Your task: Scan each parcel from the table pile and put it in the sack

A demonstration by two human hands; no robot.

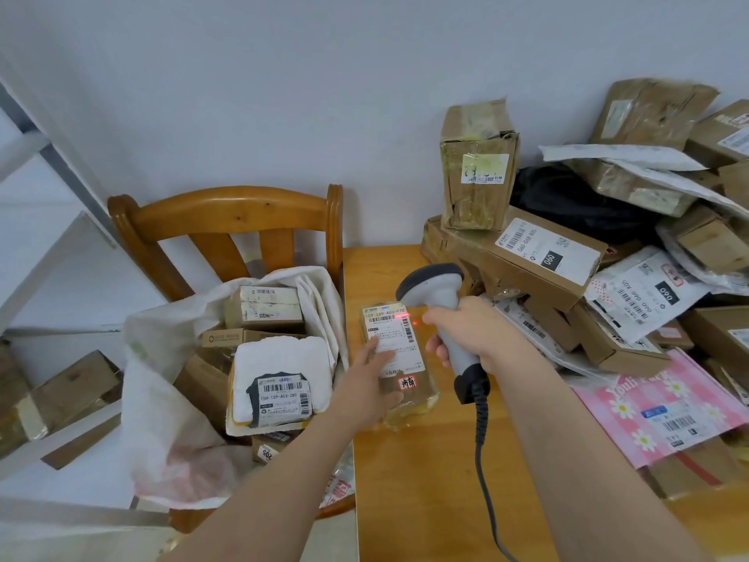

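A small taped brown parcel (405, 358) with a white label lies flat on the wooden table (413, 480) near its left edge. My left hand (371, 383) rests on the parcel with straight fingers over the label. My right hand (472, 338) grips the handle of a grey corded barcode scanner (435, 288), whose head points down at the parcel. A red scan line glows on the label's top right corner. To the left, a white sack (162, 379) sits open on a wooden chair (227, 221), holding several parcels.
A tall pile of brown boxes (539, 253) and plastic mailers covers the table's right side, with a pink flowered mailer (668, 411) at its front. A grey metal shelf (44, 164) with boxes stands at far left. The scanner cable (484, 460) trails toward me.
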